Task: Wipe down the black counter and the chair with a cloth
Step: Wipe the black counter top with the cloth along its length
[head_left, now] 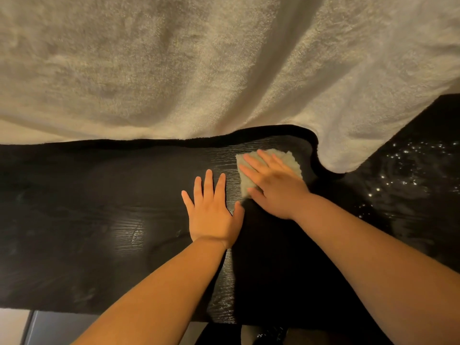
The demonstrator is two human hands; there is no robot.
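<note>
head view: looking down at two bare forearms reaching far over a dark surface
black counter [104, 220]: wood-grain top, spanning left to right across the middle, glare patch near centre-left
cloth [293, 161]: small pale rag lying flat on the counter, right of centre, near the far edge
right hand [271, 185]: pressing palm-down on the cloth, fingers spread and flat, not clenching; rag edges sticking out past the fingertips and on the right side; slight blur
left hand [214, 215]: resting flat on bare counter just left of the cloth, fingers splayed, gripping nothing; thumb close to the right hand, contact cannot tell
white towel [199, 66]: large fluffy fabric hanging over the far side, filling the upper frame, lower edge draping onto the counter's far edge
sparkly dark surface [418, 170]: lying at far right, dotted with glints
chair: cannot tell which item it is
floor [15, 324]: pale strip showing at near left
</note>
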